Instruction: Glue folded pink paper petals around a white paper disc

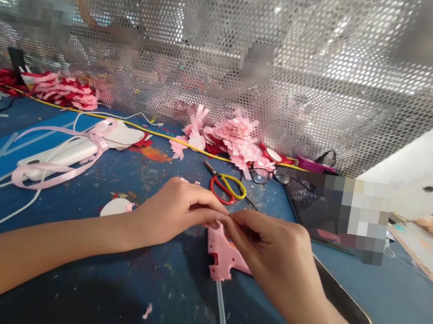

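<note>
My left hand and my right hand meet fingertip to fingertip above the blue table. Both are closed in a pinch, and whatever lies between the fingers is hidden or too small to make out. Just below them lies a pink hot glue gun, partly covered by my right hand, with a clear glue stick sticking out of its back end. Beyond my fingers rest scissors with one red and one yellow handle loop. Left of my left hand, a white paper disc is partly hidden by my forearm.
A pile of pink fringed paper and a red-and-pink pile line the mesh wall. A white power strip with pink ribbon lies left. Eyeglasses and a dark tablet lie right.
</note>
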A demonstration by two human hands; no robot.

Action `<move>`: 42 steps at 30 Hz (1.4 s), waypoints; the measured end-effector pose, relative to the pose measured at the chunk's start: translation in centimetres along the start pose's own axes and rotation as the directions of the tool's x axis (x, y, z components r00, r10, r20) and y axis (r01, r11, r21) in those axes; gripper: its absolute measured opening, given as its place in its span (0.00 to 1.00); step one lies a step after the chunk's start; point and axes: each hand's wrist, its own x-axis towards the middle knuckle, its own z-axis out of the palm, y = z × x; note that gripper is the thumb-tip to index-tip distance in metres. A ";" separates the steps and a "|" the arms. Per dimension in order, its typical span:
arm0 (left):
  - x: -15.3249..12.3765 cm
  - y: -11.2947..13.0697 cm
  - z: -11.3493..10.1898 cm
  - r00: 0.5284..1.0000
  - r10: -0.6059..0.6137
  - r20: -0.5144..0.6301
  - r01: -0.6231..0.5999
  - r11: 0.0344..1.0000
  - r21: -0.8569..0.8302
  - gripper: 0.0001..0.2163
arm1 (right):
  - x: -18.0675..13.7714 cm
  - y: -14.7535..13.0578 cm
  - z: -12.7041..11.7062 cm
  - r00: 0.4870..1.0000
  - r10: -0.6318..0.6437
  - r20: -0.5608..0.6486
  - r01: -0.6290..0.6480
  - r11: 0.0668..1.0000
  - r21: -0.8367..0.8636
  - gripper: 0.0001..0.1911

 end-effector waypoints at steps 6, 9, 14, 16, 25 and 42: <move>-0.3 -0.5 0.3 0.967 0.250 -0.058 -0.216 0.915 0.340 0.08 | 0.0 0.0 0.2 1.000 0.002 -0.013 -0.002 0.999 -0.042 0.15; -0.3 -0.6 0.3 0.929 0.370 0.008 -0.317 0.785 0.532 0.13 | 0.1 -0.4 -0.1 1.000 -0.015 -0.013 0.015 0.998 -0.058 0.13; 0.0 0.0 -0.5 0.943 0.321 0.089 -0.317 0.781 0.538 0.14 | 0.4 -0.6 -0.5 0.988 -0.143 -0.056 0.136 0.984 -0.113 0.13; 0.1 0.6 -1.3 0.964 0.248 0.090 -0.261 0.842 0.473 0.15 | 0.5 -0.5 -0.8 0.985 -0.159 -0.070 0.149 0.980 -0.131 0.13; 0.5 3.0 -4.5 0.986 -0.002 0.168 -0.025 0.987 0.161 0.05 | 1.2 -0.1 -2.2 0.983 -0.150 -0.109 0.126 0.972 -0.200 0.12; -1.9 5.5 -3.7 0.931 0.171 0.323 -0.242 0.951 0.192 0.12 | 0.8 0.4 -2.8 0.999 0.010 -0.034 -0.020 0.960 -0.278 0.20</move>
